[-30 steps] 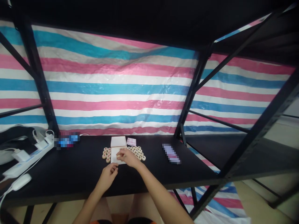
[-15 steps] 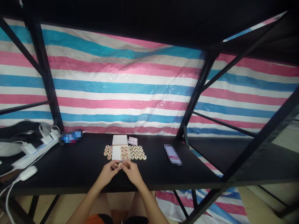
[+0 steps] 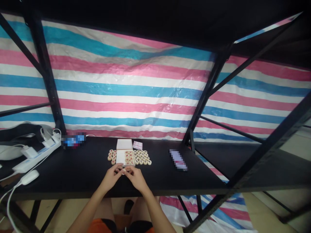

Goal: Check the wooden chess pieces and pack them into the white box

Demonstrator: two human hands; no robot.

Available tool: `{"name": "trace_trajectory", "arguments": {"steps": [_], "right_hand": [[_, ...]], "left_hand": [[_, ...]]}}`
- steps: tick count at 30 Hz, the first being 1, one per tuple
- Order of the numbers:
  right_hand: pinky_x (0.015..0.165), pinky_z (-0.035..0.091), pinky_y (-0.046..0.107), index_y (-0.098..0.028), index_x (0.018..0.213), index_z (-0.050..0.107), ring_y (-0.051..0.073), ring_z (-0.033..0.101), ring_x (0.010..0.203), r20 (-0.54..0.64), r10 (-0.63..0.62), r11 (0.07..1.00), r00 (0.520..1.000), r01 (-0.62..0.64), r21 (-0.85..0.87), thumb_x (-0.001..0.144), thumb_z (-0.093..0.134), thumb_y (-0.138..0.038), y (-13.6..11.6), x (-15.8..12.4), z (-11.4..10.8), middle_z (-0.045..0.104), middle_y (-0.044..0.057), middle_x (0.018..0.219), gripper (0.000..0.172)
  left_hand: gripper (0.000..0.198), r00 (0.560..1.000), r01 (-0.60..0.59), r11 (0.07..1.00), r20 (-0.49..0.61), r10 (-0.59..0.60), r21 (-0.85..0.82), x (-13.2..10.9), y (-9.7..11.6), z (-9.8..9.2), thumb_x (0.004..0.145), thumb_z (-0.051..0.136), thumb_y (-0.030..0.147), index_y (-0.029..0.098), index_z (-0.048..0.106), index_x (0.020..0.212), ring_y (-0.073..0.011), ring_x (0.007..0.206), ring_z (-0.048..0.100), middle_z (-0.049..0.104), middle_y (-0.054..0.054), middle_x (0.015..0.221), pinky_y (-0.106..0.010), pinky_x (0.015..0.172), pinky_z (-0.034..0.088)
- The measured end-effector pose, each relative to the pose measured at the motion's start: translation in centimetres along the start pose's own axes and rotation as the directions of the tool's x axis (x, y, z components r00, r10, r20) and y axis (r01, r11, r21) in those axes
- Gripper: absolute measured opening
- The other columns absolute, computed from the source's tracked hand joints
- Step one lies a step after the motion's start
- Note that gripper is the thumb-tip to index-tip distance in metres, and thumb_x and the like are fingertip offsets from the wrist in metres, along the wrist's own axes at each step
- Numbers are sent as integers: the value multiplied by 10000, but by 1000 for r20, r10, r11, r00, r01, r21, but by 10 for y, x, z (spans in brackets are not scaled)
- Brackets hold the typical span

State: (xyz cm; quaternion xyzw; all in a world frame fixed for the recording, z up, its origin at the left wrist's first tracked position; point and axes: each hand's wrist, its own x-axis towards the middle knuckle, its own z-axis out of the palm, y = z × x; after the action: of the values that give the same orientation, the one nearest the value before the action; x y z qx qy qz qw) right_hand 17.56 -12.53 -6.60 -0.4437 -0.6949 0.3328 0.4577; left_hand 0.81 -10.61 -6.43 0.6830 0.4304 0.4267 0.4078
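Between the fingertips of my left hand (image 3: 113, 174) and my right hand (image 3: 135, 176) is a round Chinese chess piece (image 3: 124, 171) with a red mark. Both hands pinch it just in front of an open white box (image 3: 120, 158). Red-marked pieces (image 3: 129, 157) lie in rows in the right part of the box; its left part shows a bare white bottom. Left of the box stand several red-marked pieces (image 3: 112, 155). On its right, dark-marked pieces (image 3: 142, 157) are grouped in rows. My fingers partly cover the held piece and the box's front edge.
Behind the box lie its white lid (image 3: 124, 144) and a small pink-and-white paper (image 3: 137, 145). A phone (image 3: 178, 160) rests to the right. A white power strip (image 3: 36, 158) with plugs and cables occupies the left. Black metal posts (image 3: 204, 97) frame the black table (image 3: 80, 171).
My fingers have shifted on the held piece, so its red-marked face shows more now. The view has moved slightly; the pieces on the table and in the box look unchanged.
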Motion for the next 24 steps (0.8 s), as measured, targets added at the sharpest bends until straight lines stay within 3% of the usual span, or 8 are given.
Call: {"name": "trace_trajectory", "arguments": {"steps": [3,6,9,17,24], "right_hand": [[605,462,238,-175,872,647,140,592,617,-65,58,995,996,-53,84,808,592,-384,2,0,0,685,23,749,226],[580,461,233,-170,830,627,138,586,584,-72,94,989,993,-84,125,805,586,-427,6,1,1,660,11,666,261],[565,455,231,-164,776,631,134,581,554,-78,97,992,992,-90,87,812,568,-447,8,2,2,652,12,637,292],[532,438,227,-150,728,673,132,569,513,-58,93,995,994,-92,25,834,528,-429,7,2,2,666,29,616,332],[626,457,238,-175,838,664,145,602,628,-51,47,999,998,-47,2,822,541,-329,0,1,0,682,23,716,198]], "left_hand": [[360,1000,12,1000,4,-12,17,1,-1,2,730,610,384,145,667,993,-176,697,605,703,-71,876,-232,562,429],[309,999,-4,1000,55,4,1,0,1,1,742,606,364,144,690,941,-186,726,618,717,-72,837,-250,629,452],[333,999,-8,999,46,10,-34,0,3,-2,749,584,364,149,685,982,-202,775,628,723,-79,868,-287,713,476],[325,1000,-22,1000,3,22,4,0,7,-5,756,579,402,150,703,919,-201,747,637,727,-80,869,-286,706,487],[352,1000,8,999,-26,-10,-54,2,2,-3,723,596,388,136,675,956,-186,719,630,708,-61,806,-284,684,490]]}}
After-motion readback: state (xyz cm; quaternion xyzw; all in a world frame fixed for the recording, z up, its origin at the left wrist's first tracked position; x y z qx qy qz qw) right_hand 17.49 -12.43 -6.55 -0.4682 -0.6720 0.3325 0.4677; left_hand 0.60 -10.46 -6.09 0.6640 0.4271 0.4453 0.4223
